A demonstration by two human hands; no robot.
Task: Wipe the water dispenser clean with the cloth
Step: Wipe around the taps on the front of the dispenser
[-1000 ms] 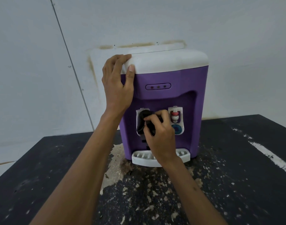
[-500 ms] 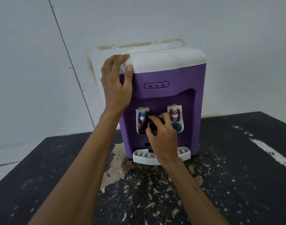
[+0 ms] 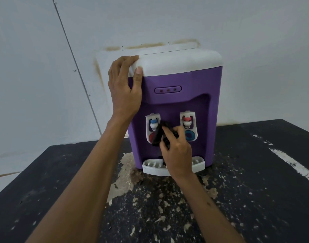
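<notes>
Purple water dispenser (image 3: pixel 181 81), far on the table (image 3: pixel 255 181): my left hand (image 3: pixel 124 88) grips its top corner; my right hand (image 3: pixel 176 149) pinches the cloth (image 3: pixel 158 135) between the taps (image 3: pixel 187 121). Rubbing could trip a lever.

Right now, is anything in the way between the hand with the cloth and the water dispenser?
Nothing visible is in the way. The right hand holds the black cloth right up against the purple front of the water dispenser, between the two taps. The left hand grips the top left corner, off to the side.
</notes>
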